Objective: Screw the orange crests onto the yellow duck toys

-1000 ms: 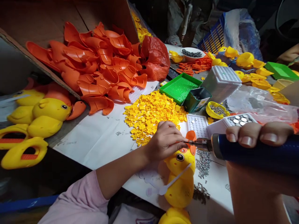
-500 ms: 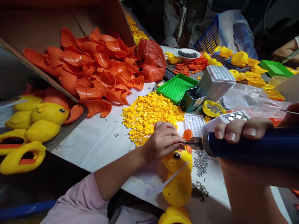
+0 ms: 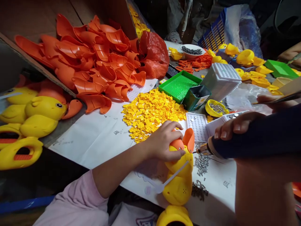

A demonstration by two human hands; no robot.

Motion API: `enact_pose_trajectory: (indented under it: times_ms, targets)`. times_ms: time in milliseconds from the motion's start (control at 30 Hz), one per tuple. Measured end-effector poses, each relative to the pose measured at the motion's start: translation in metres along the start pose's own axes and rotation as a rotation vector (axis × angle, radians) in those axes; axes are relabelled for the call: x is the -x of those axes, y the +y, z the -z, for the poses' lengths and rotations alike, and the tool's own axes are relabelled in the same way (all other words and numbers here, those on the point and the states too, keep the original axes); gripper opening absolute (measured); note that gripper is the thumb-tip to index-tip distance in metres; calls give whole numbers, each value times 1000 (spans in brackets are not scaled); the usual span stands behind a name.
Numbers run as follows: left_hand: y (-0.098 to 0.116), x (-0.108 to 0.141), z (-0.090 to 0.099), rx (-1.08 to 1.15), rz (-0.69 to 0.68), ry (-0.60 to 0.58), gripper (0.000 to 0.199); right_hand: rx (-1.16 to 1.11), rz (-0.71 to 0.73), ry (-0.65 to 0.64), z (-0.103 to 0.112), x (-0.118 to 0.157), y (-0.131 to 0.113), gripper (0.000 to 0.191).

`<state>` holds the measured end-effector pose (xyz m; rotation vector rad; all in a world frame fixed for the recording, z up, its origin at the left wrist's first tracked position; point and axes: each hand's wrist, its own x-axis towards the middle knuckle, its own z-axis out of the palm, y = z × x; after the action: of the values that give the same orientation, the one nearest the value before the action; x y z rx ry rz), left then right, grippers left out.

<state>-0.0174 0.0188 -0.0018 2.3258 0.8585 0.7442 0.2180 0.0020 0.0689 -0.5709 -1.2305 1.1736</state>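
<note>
My left hand is closed around the head of a yellow plastic duck toy, fingers over its orange bill. The duck lies on white paper, a pale translucent strip across its body. In my right hand is a dark blue electric screwdriver, pointing left. Its tip is beside the duck's head, near the base of the bill; whether it touches I cannot tell. A thin pointed tool also shows at my right hand. Loose silver screws and darker small metal parts lie beside the duck.
A cardboard box of orange bill parts stands at the left, above finished-looking yellow ducks. Small yellow parts are heaped mid-table. Beyond are a green tray, a dark tin and a yellow bowl of screws.
The screwdriver tip has left my left fingertips and moved slightly down and right, beside the duck's head. My left hand has shifted from the tip onto the head and bill.
</note>
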Motion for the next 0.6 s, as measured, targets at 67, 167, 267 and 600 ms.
enact_pose_trajectory:
  times_ms: [67, 167, 267, 600]
  targets:
    - [1, 0, 1, -5, 9, -15, 32, -27, 8, 49, 4, 1, 3, 79]
    - [2, 0, 2, -5, 9, -27, 33, -23, -12, 94, 5, 3, 4, 80]
    - [2, 0, 1, 3, 8, -37, 34, -4, -18, 116, 3, 3, 4, 81]
    - [-2, -2, -5, 23, 29, -11, 27, 141, 38, 21, -38, -10, 4, 38]
